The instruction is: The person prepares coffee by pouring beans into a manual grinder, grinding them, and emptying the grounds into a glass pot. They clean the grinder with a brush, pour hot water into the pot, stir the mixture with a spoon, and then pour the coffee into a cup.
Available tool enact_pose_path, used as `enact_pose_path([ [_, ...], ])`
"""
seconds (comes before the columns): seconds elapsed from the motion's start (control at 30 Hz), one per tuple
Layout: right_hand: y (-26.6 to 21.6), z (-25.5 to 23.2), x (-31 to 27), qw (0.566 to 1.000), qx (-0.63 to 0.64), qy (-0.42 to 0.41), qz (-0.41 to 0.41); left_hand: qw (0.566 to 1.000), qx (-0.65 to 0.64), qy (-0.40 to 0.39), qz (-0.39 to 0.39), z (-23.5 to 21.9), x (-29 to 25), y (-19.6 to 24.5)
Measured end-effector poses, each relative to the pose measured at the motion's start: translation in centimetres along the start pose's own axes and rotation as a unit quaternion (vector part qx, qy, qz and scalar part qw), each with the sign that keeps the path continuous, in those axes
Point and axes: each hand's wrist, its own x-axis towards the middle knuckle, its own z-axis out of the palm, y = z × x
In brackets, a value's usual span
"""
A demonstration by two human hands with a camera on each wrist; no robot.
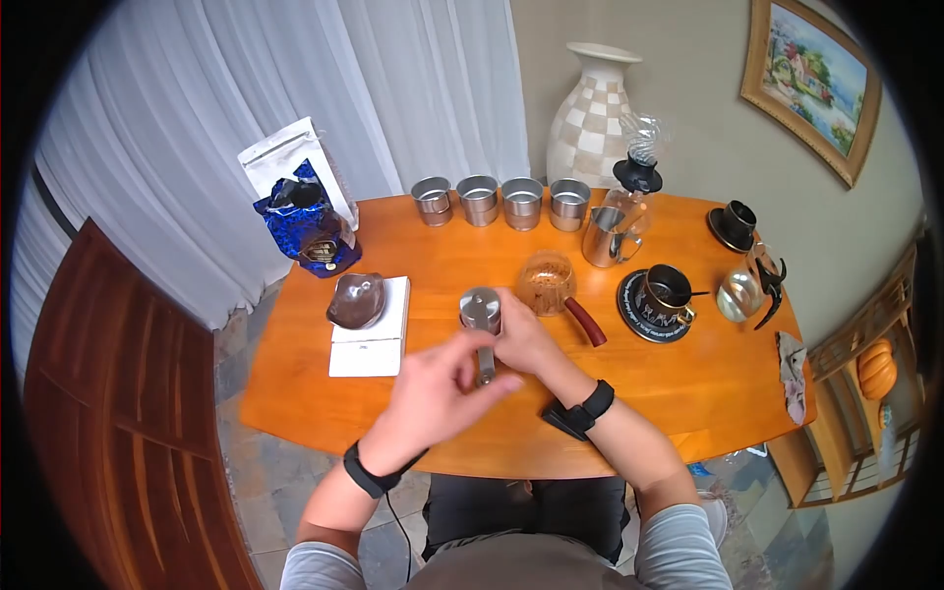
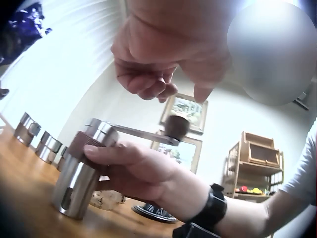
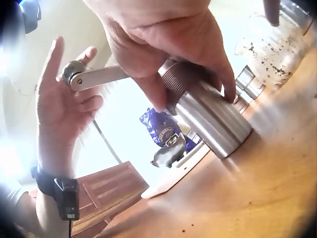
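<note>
My right hand (image 1: 526, 339) is wrapped around the dark ribbed band of a silver hand grinder (image 3: 213, 119), which stands on the table in the left wrist view. Its crank arm (image 2: 141, 133) ends in a dark round knob (image 2: 177, 127). My left hand (image 1: 428, 393) hovers beside the crank, fingers loosely bent and thumb extended; in the right wrist view the left hand (image 3: 62, 106) is spread near the knob, with a visible gap in the left wrist view.
A dark bowl (image 1: 356, 301) rests on a white scale (image 1: 369, 356) at the left, near a blue bag (image 1: 307, 231). Several metal cups (image 1: 478, 202) line the back. A glass pot (image 1: 546, 282), black cup (image 1: 668, 287) and glass carafe (image 1: 739, 297) stand right.
</note>
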Motion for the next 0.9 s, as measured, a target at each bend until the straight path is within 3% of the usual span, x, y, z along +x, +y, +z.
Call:
enact_pose_path([
  [0.03, -0.1, 0.1, 0.0, 0.995, 0.098, -0.026, 0.023, 0.997, 0.063, 0.005, 0.048, 0.7, 0.0, 0.3],
  [0.07, -0.3, 0.1, -0.1, 0.994, 0.102, -0.025, 0.021, 0.987, 0.126, 0.010, 0.097, 1.2, 0.0, 0.3],
  [0.13, -0.8, 0.1, -0.2, 0.989, 0.123, -0.025, 0.083, 0.982, 0.161, 0.020, 0.102, 1.7, -0.5, -0.6],
  [0.23, -0.5, 0.3, -0.1, 0.998, 0.053, 0.001, 0.027, 0.976, 0.191, 0.023, 0.103, 0.9, -1.4, -0.5],
  [0.4, -0.7, -0.1, -0.2, 0.999, 0.031, -0.014, 0.019, 0.979, 0.168, 0.039, 0.105, 1.1, -2.2, -1.7],
  [0.5, -1.0, -0.6, -0.2, 0.998, 0.032, -0.026, 0.039, 0.988, 0.127, 0.069, 0.058, 0.7, -2.9, -3.0],
  [0.57, -1.0, -0.9, -0.4, 0.996, 0.049, -0.039, 0.060, 0.984, 0.134, 0.112, -0.028, -0.1, -3.3, -4.7],
  [0.67, -0.9, -0.6, -0.8, 0.999, 0.016, -0.035, 0.015, 0.976, 0.159, 0.141, -0.056, -1.7, -1.8, -6.8],
  [0.8, -0.8, 0.1, -0.8, 0.999, 0.013, -0.049, 0.007, 0.971, 0.193, 0.127, -0.057, -3.1, 2.6, -9.6],
  [0.87, -0.8, 0.4, -1.1, 0.999, 0.008, -0.052, 0.001, 0.977, 0.183, 0.058, -0.094, -3.1, 5.2, -9.8],
  [0.9, -0.8, 0.4, -1.2, 0.999, 0.013, -0.045, -0.010, 0.977, 0.182, 0.062, -0.093, -2.8, 6.3, -10.1],
])
